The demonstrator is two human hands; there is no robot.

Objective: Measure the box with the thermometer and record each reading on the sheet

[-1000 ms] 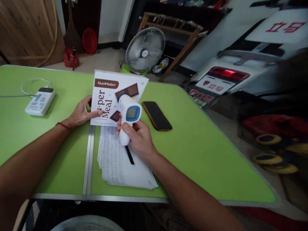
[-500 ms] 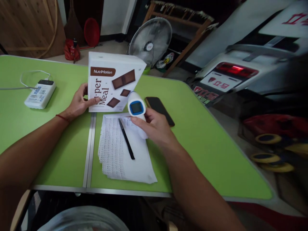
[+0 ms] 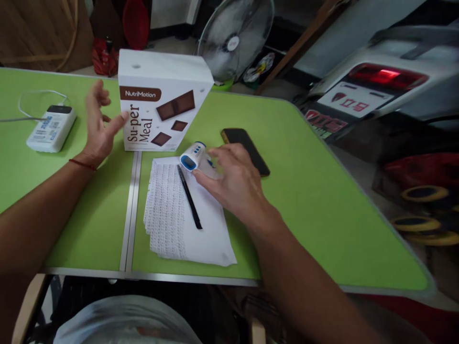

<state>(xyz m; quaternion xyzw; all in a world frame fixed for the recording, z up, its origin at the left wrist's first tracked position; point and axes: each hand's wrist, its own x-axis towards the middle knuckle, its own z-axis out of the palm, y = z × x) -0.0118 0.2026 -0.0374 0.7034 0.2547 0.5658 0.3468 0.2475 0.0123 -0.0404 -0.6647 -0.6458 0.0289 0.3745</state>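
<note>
Just changed: L hand [image 3: 102, 126] has come off the NutriMotion Su-per Meal box [image 3: 163, 100]. ~1 s ago it gripped the box's left side, thumb across the front; now fingers are spread, off the carton, w/ thumb tip right at the front-left edge (can't tell if touching). Box stands upright on the green folding table [image 3: 304, 215], far side, over the centre seam, w/o any grip on it.

R hand [image 3: 234, 184] had the white/blue IR thermometer [image 3: 193, 155] raised in front of the box; now the thermometer's down, tipped over on the far end of the paper sheets [image 3: 210, 229], just near-right of the box. R fingers are loosened & apart around its handle, thumb close underneath; contact partly hidden. Hands well apart. My read: both items are basically set down, the holding part about done.

Black pen [image 3: 189, 197] lies on the sheets; smartphone [image 3: 245, 138] just beyond R hand, on the right.

Text: brown tab reads "NutriMotion", vertical brown "Su-per Meal" below, plus choc bar pics; fine print along the bottom too small. Sheets: dense rows of marks, illegible. White power bank (prob.) [image 3: 52, 129], far left, has a blue-print label, unreadable. E-scooter rear panel [image 3: 355, 100], far right: red chars, look like 立马.
</note>
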